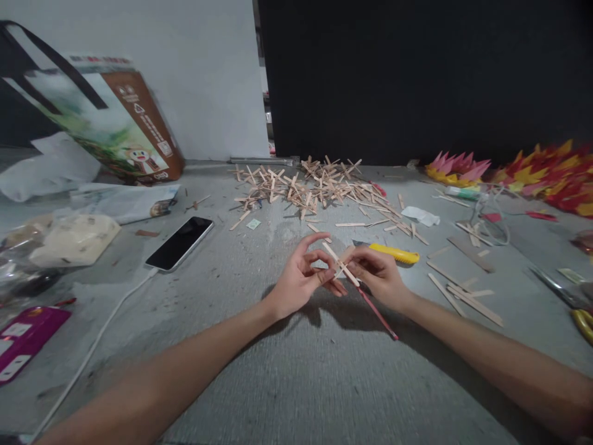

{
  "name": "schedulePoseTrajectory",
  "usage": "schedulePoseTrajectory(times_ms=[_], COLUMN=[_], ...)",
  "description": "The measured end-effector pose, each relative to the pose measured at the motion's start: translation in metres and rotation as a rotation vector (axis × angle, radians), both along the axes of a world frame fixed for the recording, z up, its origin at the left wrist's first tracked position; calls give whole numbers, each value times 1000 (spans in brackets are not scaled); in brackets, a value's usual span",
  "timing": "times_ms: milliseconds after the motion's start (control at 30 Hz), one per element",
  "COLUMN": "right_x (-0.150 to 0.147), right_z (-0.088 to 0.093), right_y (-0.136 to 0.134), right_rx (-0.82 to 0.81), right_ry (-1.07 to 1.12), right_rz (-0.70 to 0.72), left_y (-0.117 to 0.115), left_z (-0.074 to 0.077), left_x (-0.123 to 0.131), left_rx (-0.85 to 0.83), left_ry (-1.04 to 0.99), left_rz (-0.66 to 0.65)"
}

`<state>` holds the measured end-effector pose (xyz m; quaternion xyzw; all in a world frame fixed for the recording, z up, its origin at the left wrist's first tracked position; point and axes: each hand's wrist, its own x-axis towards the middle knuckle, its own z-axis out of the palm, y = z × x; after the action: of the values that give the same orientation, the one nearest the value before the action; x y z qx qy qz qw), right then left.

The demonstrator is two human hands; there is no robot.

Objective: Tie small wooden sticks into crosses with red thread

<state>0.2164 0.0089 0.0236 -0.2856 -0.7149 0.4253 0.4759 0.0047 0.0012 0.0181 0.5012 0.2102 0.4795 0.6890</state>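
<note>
Crossed wooden craft sticks point(341, 264) are held between my two hands above the grey surface. My left hand point(303, 272) pinches the sticks from the left, its index finger lifted. On the other side, the fingers of my right hand point(377, 275) close on the same sticks where they cross. A thin red strip point(378, 314) slants down from under my right hand to the surface; whether it is attached to the sticks I cannot tell. Just behind my right hand lies a yellow utility knife point(393, 253) with its blade out.
A pile of crossed craft sticks point(296, 188) spreads at the back. Loose sticks point(475, 300) lie right, near scissors point(581, 324) and folded-paper pieces point(456, 170). Left are a phone point(180, 243) with a white cable point(99, 340), a magenta device point(32, 340) and a shopping bag point(134, 136).
</note>
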Motion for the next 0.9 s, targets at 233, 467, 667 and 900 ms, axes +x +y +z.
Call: schedulePoseTrajectory(times_ms=[233,467,667,900], right_x=[-2,-4,-8,-10], right_z=[-3,-1,-1,-4], right_y=[0,-4,-7,-10], right_rx=[70,-3,-60,-108], right_ry=[19,-30,-75,-121], right_rz=[21,-105,-145,-125], left_y=[2,-2,-10,-10], left_z=[-2,2,-1,-3], left_x=[-1,3,2,2], left_rx=[17,7,7,-36], left_ry=[-9,33,116,148], left_rz=[-7,-11,-73,-12])
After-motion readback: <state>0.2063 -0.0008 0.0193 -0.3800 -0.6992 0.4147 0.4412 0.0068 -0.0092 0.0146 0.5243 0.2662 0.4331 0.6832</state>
